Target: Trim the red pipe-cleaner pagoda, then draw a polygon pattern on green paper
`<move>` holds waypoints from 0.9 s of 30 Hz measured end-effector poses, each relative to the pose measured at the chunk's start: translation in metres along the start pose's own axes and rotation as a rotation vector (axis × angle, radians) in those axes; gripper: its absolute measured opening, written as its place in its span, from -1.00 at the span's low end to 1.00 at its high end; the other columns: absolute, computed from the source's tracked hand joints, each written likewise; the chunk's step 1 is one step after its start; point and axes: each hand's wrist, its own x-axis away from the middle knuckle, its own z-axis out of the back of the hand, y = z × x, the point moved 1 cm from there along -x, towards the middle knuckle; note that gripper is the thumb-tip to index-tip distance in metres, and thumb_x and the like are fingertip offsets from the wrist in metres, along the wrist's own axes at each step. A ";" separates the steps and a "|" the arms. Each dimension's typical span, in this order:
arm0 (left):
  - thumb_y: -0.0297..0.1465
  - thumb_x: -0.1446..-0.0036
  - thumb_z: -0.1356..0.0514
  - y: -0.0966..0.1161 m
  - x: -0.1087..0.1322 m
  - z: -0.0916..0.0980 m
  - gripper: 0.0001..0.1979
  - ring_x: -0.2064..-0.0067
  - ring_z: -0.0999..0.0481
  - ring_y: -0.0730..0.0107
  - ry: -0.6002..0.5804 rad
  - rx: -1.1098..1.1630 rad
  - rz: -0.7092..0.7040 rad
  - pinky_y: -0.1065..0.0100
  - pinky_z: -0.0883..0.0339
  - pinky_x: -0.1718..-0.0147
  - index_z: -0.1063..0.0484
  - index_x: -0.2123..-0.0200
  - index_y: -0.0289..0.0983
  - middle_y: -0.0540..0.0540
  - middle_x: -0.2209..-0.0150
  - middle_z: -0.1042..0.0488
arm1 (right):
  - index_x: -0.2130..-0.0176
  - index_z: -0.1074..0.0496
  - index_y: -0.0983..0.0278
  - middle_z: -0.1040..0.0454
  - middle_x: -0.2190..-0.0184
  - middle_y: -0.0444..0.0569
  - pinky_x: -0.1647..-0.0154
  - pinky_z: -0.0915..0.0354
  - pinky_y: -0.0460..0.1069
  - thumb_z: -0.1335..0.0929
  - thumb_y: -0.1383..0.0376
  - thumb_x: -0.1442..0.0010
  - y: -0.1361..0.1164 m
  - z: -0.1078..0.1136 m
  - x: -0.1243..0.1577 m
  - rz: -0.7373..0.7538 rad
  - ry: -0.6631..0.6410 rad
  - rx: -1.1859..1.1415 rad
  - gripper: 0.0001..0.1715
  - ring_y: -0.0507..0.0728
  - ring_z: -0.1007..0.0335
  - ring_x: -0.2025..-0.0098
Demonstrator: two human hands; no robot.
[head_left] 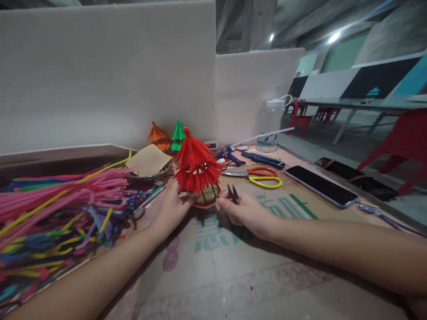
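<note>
A red two-tiered pavilion [197, 166] made of pipe cleaners stands above the cardboard in the middle of the head view, its round base with thin posts showing underneath. My left hand [182, 200] grips that base from the left, fingers partly hidden behind it. My right hand [245, 211] is closed around small dark-bladed snips [233, 194], blades pointing up. Its thumb and fingertips come close to the base's right side; whether they touch it I cannot tell. Behind stand an orange pipe-cleaner roof [158, 137] and a green one [178, 134].
Piled pipe cleaners [66, 195] fill the left side. Scissors with red and yellow handles [265, 181], a blue glue gun [228, 154], a utility knife [263, 160], a phone [322, 186] and a water bottle [268, 124] lie or stand right. White panels [106, 75] rise behind.
</note>
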 end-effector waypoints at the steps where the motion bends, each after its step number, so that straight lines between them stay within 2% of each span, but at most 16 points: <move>1: -0.15 -0.28 -0.31 -0.002 0.000 0.000 -0.64 0.07 -0.63 0.15 -0.004 0.014 0.004 0.11 -0.54 0.07 -0.43 0.03 -0.28 -0.17 0.08 -0.59 | 0.36 -0.38 0.23 -0.33 0.49 -0.17 0.52 -0.18 -0.09 -0.44 -0.06 -0.27 -0.001 0.001 0.001 0.050 0.002 0.033 -0.55 -0.01 -0.18 0.51; 3: -0.17 -0.32 -0.30 -0.006 -0.001 0.000 -0.66 0.11 -0.62 0.20 -0.007 0.038 0.008 0.11 -0.55 0.10 -0.45 0.01 -0.29 -0.13 0.09 -0.58 | 0.40 -0.44 0.24 -0.48 0.28 -0.03 0.23 -0.36 -0.03 -0.47 0.08 -0.27 -0.005 0.002 0.004 0.153 -0.018 0.103 -0.66 0.06 -0.39 0.27; 5: -0.19 -0.34 -0.30 -0.008 -0.002 -0.001 -0.67 0.10 -0.60 0.22 -0.007 0.051 0.006 0.10 -0.55 0.10 -0.47 -0.01 -0.29 -0.13 0.08 -0.56 | 0.38 -0.51 0.24 -0.54 0.13 0.02 0.01 -0.37 0.03 -0.45 0.24 -0.28 -0.007 0.002 0.010 0.287 -0.109 0.246 -0.81 0.11 -0.46 0.10; 8: -0.20 -0.34 -0.31 -0.009 -0.002 -0.002 -0.68 0.08 -0.60 0.21 -0.006 0.060 0.000 0.08 -0.54 0.07 -0.48 -0.02 -0.29 -0.13 0.05 -0.56 | 0.27 -0.56 0.23 -0.60 0.20 0.03 0.07 -0.39 0.02 -0.35 0.35 -0.34 -0.006 -0.001 0.018 0.438 -0.297 0.471 -0.83 0.11 -0.50 0.16; 11: -0.20 -0.34 -0.31 -0.009 -0.002 -0.002 -0.67 0.09 -0.60 0.21 -0.006 0.065 0.003 0.08 -0.55 0.07 -0.48 -0.03 -0.29 -0.14 0.04 -0.56 | 0.35 -0.53 0.24 -0.58 0.36 -0.03 0.25 -0.36 -0.03 -0.42 0.31 -0.26 -0.003 -0.002 0.020 0.317 -0.291 0.407 -0.88 0.08 -0.47 0.31; 13: -0.20 -0.35 -0.30 -0.008 -0.002 -0.001 -0.66 0.07 -0.61 0.20 -0.009 0.063 0.007 0.07 -0.55 0.06 -0.47 -0.04 -0.29 -0.14 0.04 -0.56 | 0.40 -0.49 0.24 -0.53 0.42 -0.08 0.35 -0.30 -0.05 -0.48 0.23 -0.20 -0.001 -0.001 0.016 0.207 -0.207 0.321 -0.81 0.05 -0.41 0.39; 15: -0.19 -0.33 -0.31 -0.006 -0.001 0.000 -0.66 0.06 -0.61 0.18 -0.012 0.052 0.009 0.07 -0.55 0.05 -0.46 -0.02 -0.30 -0.15 0.04 -0.57 | 0.42 -0.43 0.24 -0.46 0.48 -0.13 0.41 -0.25 -0.07 -0.48 0.13 -0.22 -0.001 0.001 0.011 0.141 -0.120 0.261 -0.70 0.02 -0.34 0.45; 19: -0.14 -0.25 -0.32 -0.002 0.002 0.000 -0.59 -0.01 -0.60 0.12 -0.003 0.022 0.003 0.13 -0.56 0.05 -0.41 -0.03 -0.26 -0.23 -0.03 -0.56 | 0.25 -0.46 0.26 -0.38 0.55 -0.20 0.53 -0.13 -0.09 -0.48 -0.02 -0.22 0.000 0.008 -0.001 0.009 0.021 0.131 -0.59 -0.02 -0.19 0.54; 22: -0.13 -0.19 -0.34 0.004 0.003 -0.001 -0.57 -0.02 -0.59 0.07 0.017 0.004 -0.013 0.13 -0.55 0.04 -0.40 -0.02 -0.24 -0.22 -0.01 -0.57 | 0.15 -0.45 0.29 -0.36 0.60 -0.26 0.64 0.04 -0.11 -0.52 -0.08 -0.13 0.000 0.009 -0.005 -0.081 0.039 0.033 -0.45 -0.07 -0.03 0.64; 27: -0.22 -0.10 -0.35 0.017 0.004 -0.003 -0.69 0.07 -0.61 0.08 0.013 -0.028 -0.028 0.15 -0.57 0.11 -0.42 0.14 -0.20 -0.15 0.11 -0.60 | 0.36 -0.30 0.23 -0.32 0.62 -0.27 0.68 0.11 -0.13 -0.56 -0.19 0.03 -0.003 0.002 0.000 -0.124 0.037 -0.118 -0.34 -0.11 0.03 0.67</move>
